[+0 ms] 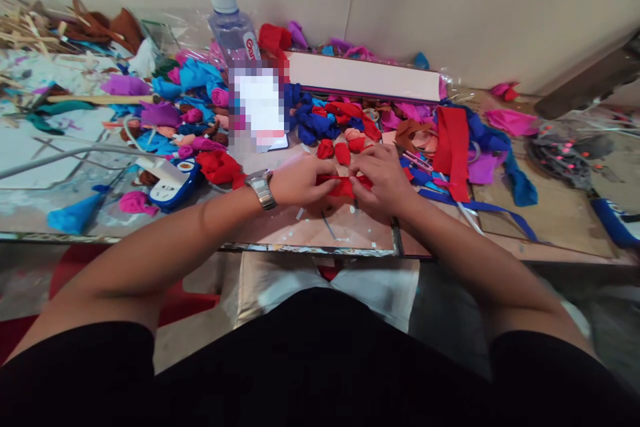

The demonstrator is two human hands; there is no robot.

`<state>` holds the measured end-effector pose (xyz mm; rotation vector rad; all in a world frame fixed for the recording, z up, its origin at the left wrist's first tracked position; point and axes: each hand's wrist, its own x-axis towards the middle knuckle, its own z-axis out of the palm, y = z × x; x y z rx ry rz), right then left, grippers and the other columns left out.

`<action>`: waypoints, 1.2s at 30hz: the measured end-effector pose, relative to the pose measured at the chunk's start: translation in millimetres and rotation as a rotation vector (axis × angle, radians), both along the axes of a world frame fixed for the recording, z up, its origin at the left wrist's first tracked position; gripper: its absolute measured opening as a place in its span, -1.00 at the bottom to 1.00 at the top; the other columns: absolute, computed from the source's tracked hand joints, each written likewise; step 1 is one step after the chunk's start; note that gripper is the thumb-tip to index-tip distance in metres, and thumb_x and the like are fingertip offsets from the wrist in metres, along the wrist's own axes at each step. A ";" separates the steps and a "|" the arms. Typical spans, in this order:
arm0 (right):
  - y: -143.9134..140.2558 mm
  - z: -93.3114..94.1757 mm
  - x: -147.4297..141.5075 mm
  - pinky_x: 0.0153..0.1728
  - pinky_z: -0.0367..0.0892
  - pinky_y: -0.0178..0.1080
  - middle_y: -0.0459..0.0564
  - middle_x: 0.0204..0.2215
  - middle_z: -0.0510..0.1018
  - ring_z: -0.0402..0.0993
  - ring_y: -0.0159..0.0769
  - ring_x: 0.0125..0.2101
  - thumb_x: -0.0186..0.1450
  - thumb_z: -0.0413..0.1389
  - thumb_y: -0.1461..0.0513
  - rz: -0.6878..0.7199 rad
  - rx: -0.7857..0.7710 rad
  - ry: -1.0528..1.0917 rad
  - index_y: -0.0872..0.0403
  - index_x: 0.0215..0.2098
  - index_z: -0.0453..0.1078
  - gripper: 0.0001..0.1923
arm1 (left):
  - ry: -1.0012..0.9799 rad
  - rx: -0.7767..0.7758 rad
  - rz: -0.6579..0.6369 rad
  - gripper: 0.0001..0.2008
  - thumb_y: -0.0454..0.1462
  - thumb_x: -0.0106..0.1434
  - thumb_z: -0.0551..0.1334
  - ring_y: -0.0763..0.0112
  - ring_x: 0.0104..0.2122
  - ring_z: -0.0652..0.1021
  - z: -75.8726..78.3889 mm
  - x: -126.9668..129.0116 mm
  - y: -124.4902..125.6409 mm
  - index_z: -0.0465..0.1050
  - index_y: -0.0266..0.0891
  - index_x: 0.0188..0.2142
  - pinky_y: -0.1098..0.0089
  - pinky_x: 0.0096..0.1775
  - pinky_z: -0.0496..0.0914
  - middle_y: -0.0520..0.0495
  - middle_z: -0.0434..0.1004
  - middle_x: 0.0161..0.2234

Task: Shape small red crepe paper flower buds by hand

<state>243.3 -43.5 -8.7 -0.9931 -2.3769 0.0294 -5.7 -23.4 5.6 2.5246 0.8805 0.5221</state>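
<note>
- Two hands meet at the near middle of the worktable (pixel 550 213), both pinched on one red fabric strip (pixel 343 185) that lies flat on the board between them.
- Left hand (pixel 300 180), a metal wristwatch (pixel 262 188) on its wrist, grips the strip's left end with fingers curled shut; right hand (pixel 380 180) holds the right end the same way, fingertips pressing down.
- By my reading, the step in hand is folding or rolling that strip into a small bud; the next move calls for a tight, even turn with both ends held firm so the cloth does not spring loose.
- Three finished red rolls (pixel 341 149) sit just beyond the hands, close enough to be nudged by the knuckles.
- Further right lies a wide red band (pixel 453 140) over blue ribbon (pixel 480 207), with purple and pink scraps around it.
- Far left holds a heap of blue, purple and pink cloth pieces (pixel 190 100), a water bottle (pixel 233 27) upright behind it, and a blue-and-white device (pixel 173 183) near the left forearm.
- A long pale box (pixel 365 77) lies along the far wall.
- Loose scraps crowd every side, so working room is narrow.
</note>
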 end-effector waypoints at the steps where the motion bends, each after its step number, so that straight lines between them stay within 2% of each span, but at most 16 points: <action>1: -0.2 0.6 0.2 0.14 0.13 0.06 -0.02 -0.28 0.69 0.50 -0.09 -0.08 0.42 0.11 0.21 -0.002 -0.011 0.004 0.00 -0.27 0.44 -0.90 | -0.008 -0.018 -0.009 -0.65 -0.11 0.42 0.16 0.48 -0.56 0.34 0.8 -0.5 1.1 0.60 -0.26 -0.35 0.36 -0.40 0.13 0.01 0.47 -0.55; 6: -1.9 3.7 2.8 0.13 0.13 0.07 -0.03 -0.30 0.68 0.50 -0.06 -0.10 0.34 0.16 0.23 0.011 -0.061 0.007 -0.01 -0.25 0.48 -0.95 | -0.033 -0.083 -0.053 -0.63 -0.10 0.42 0.18 0.52 -0.57 0.28 3.9 -0.5 2.5 0.52 -0.26 -0.44 0.38 -0.41 0.12 0.06 0.38 -0.59; 9: -2.9 4.2 3.8 0.14 0.15 0.08 -0.04 -0.24 0.72 0.52 -0.06 -0.09 0.34 0.20 0.22 0.054 -0.054 0.017 -0.02 -0.15 0.55 -0.87 | -0.041 -0.146 -0.072 -0.59 -0.08 0.44 0.18 0.53 -0.58 0.24 4.5 -0.1 2.7 0.50 -0.25 -0.46 0.38 -0.42 0.11 0.09 0.32 -0.62; 18: -6.8 4.8 -0.5 0.16 0.16 0.12 -0.08 -0.31 0.76 0.54 -0.11 -0.13 0.41 0.20 0.20 0.048 -0.042 0.036 -0.06 -0.22 0.63 -0.87 | -0.067 -0.507 -0.131 -0.54 0.02 0.45 0.20 0.54 -0.57 0.11 3.8 -0.5 5.8 0.43 -0.24 -0.47 0.38 -0.46 0.00 0.14 0.08 -0.60; 28: -2.1 -1.7 1.5 0.17 0.25 0.08 -0.07 -0.30 0.74 0.55 -0.16 -0.17 0.45 0.25 0.13 0.029 0.038 0.075 -0.11 -0.16 0.67 -0.87 | -0.079 -0.563 -0.055 -0.58 0.01 0.42 0.19 0.53 -0.54 0.14 -8.2 -1.4 12.0 0.45 -0.26 -0.41 0.41 -0.46 0.01 0.11 0.14 -0.56; 33: -1.1 -0.6 1.1 0.15 0.27 0.10 -0.10 -0.30 0.75 0.55 -0.16 -0.20 0.43 0.25 0.16 0.051 0.071 0.061 -0.14 -0.17 0.67 -0.89 | -0.088 -0.636 -0.040 -0.60 0.02 0.40 0.23 0.51 -0.50 0.21 -6.0 -1.9 12.2 0.54 -0.27 -0.34 0.41 -0.41 0.11 0.09 0.27 -0.52; 36: -1.5 1.4 1.2 0.16 0.26 0.12 -0.11 -0.29 0.77 0.55 -0.15 -0.19 0.43 0.25 0.17 0.072 0.101 0.056 -0.16 -0.16 0.67 -0.88 | -0.178 -0.673 -0.031 -0.59 0.02 0.40 0.23 0.48 -0.44 0.29 -3.5 -0.4 10.8 0.58 -0.28 -0.33 0.40 -0.34 0.21 0.06 0.39 -0.48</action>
